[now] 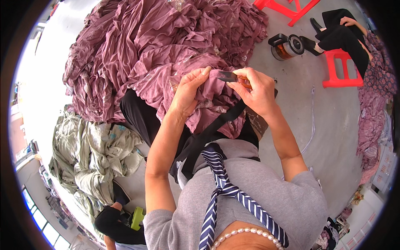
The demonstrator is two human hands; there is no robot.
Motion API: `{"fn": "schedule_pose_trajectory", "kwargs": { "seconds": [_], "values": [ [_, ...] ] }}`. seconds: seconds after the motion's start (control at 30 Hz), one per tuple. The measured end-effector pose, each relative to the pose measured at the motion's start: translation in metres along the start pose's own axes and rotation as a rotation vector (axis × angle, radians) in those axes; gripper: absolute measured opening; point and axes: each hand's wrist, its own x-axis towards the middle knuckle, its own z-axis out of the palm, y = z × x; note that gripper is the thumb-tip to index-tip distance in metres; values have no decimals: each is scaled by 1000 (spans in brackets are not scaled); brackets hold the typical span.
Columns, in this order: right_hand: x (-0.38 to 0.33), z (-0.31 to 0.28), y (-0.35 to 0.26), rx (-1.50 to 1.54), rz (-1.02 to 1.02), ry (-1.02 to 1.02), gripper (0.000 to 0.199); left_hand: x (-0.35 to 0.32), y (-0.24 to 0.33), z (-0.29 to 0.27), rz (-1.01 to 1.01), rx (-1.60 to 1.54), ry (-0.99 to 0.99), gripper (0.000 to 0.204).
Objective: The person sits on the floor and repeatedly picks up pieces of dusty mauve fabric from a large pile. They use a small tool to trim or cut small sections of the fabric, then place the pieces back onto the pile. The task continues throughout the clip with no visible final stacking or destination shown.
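Observation:
A large heap of mauve cloth (pixel 166 50) spreads in front of me and runs over my lap. My left hand (pixel 189 89) is closed on a fold of this cloth, pinching it between thumb and finger. In my right hand (pixel 257 89) is a pair of thread snips (pixel 227 76) with dark blades and an orange-brown handle. The blades point left, over the cloth and close to the part my left hand pinches. Whether they touch the cloth or a thread I cannot tell.
Pale green cloth (pixel 93 154) lies at the left, by another seated person's dark-clad leg (pixel 109 225). At the upper right are a glass kettle (pixel 287 46) with a dark handle and a red stool (pixel 342 68) with a person seated on it. A second red stool (pixel 287 10) stands farther off.

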Motion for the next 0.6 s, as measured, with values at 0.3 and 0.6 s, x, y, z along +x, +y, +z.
{"fn": "schedule_pose_trajectory", "kwargs": {
  "seconds": [0.3, 0.6],
  "values": [
    [4, 0, 0, 51, 33, 57, 25, 0, -1, 0, 3, 73, -15, 19],
    [-9, -9, -6, 113, 119, -52, 26, -3, 2, -3, 36, 19, 23, 19]
  ]
}}
